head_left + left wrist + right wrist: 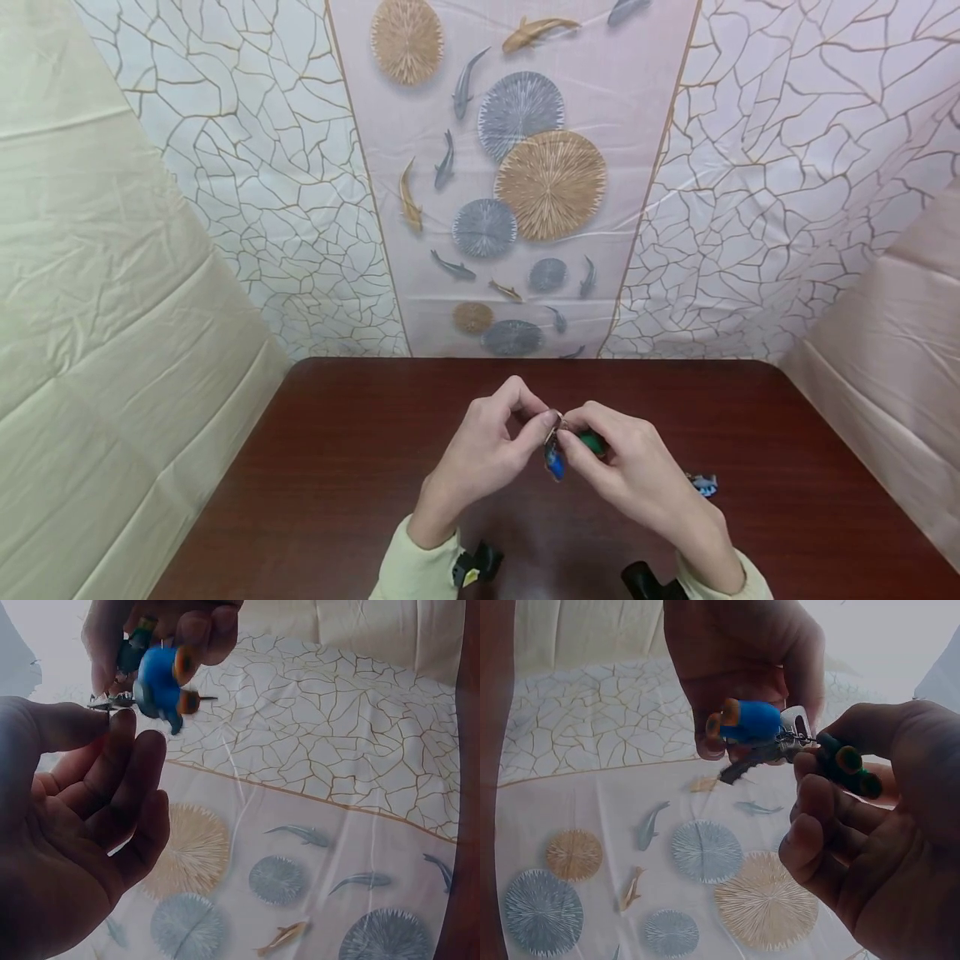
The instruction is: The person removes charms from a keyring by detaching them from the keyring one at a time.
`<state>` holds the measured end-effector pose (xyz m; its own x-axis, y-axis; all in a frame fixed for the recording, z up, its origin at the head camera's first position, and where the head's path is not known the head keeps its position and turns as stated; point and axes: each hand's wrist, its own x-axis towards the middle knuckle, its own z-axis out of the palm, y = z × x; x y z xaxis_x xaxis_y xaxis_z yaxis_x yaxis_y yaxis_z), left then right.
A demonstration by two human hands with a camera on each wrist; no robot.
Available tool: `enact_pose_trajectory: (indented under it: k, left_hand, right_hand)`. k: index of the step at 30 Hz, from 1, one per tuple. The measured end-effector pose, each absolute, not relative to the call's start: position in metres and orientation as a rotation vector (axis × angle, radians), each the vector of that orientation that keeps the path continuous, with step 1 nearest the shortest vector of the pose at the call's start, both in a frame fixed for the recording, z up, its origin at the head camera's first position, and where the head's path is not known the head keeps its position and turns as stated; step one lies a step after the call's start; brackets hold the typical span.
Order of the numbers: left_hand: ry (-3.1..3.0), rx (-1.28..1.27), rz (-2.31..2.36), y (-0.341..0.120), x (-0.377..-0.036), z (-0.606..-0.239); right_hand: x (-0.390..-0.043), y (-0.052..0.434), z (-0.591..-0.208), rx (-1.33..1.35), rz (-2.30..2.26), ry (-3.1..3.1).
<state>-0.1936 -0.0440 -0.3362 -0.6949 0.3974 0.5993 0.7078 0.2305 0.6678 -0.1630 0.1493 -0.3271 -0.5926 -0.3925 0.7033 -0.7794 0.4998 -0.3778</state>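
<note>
From the head view I see both hands raised together just above the middle of the dark red surface (360,467), meeting at a small cluster of charms on a metal ring. My left hand (480,454) has its thumb and forefinger pinched on the metal ring (557,422); in the left wrist view the other fingers (124,795) of that hand hang loosely curled beneath, holding nothing. My right hand (630,475) grips the green charm (592,442), its fingers curled round it; the right wrist view shows that charm as a dark green body with an orange disc set in a darker rim on its side. The blue charm (555,463) hangs from the ring between the two hands, below the fingertips. Up close it is a rounded, bright blue piece with two orange discs at one end, each ringed in dark green, and it looks soft and matte, like moulded rubber. A short chain links it to a small silver clasp, and a dark, pointed piece sticks out below the clasp; I cannot tell what that piece is. Another small blue-and-white object (703,483) lies on the surface just to the right of my right hand, apart from it. Pale yellow-green cuffs (416,571) cover both wrists. Behind the surface hangs a backdrop (517,167) printed with fish and round fan shapes, between crackle-patterned panels.
</note>
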Motion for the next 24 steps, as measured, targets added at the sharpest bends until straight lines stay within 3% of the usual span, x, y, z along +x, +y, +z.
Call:
enact_pose_trajectory:
  k: [11,24]
  left_hand:
    - [-2.049,-1.135,-1.251,-0.0444,-0.194,-0.3338]
    - [-2.183,-0.997,-1.33,-0.0413,-0.1891,-0.3333]
  right_hand:
    - [-0.1624,0.151,-0.3269,0.974,0.947,-2.219]
    - [-0.1606,0.1482,-0.3257,0.998,0.966,-2.145]
